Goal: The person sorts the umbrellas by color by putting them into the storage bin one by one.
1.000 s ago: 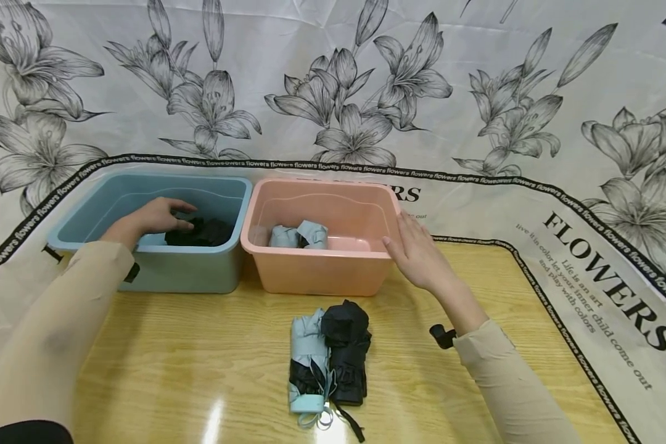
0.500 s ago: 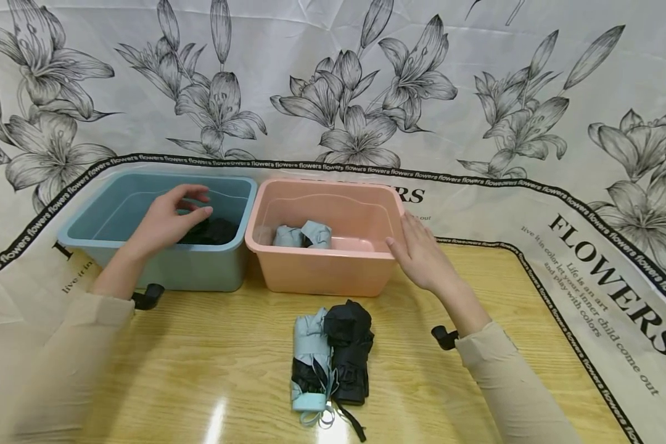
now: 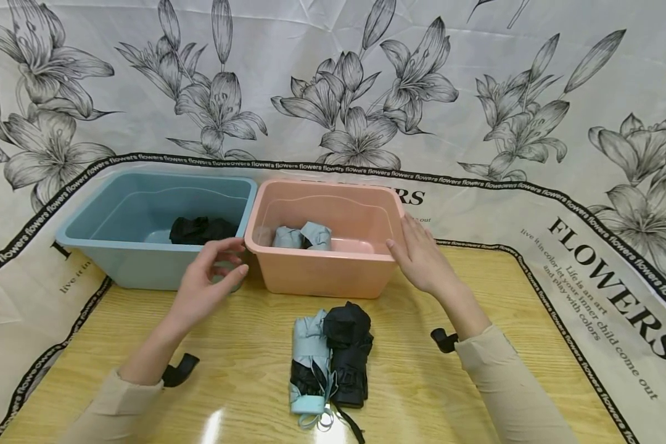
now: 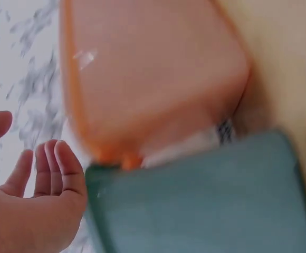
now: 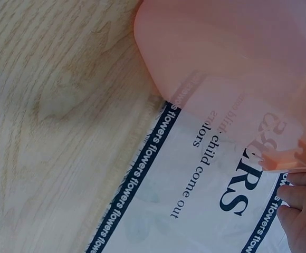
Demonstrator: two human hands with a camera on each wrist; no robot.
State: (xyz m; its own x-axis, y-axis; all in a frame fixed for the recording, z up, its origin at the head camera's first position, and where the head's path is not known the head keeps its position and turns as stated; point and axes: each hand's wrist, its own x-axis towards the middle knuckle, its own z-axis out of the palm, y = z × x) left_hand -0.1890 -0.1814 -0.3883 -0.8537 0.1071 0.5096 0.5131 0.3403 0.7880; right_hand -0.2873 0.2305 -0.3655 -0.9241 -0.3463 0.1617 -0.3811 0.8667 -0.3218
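Observation:
My left hand (image 3: pixel 208 280) hovers in front of the blue bin (image 3: pixel 161 265), fingers loosely bent and nothing between them. Inside that bin, toward its right end, lies a black folded bundle (image 3: pixel 200 230). My right hand (image 3: pixel 422 253) rests with straight fingers along the right rim of the pink bin (image 3: pixel 322 271). Two light blue rolled bundles (image 3: pixel 315 235) sit in the pink bin's left part. On the table before the bins, a light blue folded umbrella (image 3: pixel 309 345) with a wrist cord lies alongside a black folded umbrella (image 3: pixel 351 357).
The two bins stand side by side at the back of the wooden table (image 3: pixel 422 382). Behind them hangs a white cloth (image 3: pixel 322 37) with printed flowers, its black-lettered border spreading onto the table at both sides.
My left hand has come up out of the blue bin with nothing in it and moved right and toward me. The right hand has stayed at the pink bin's rim.

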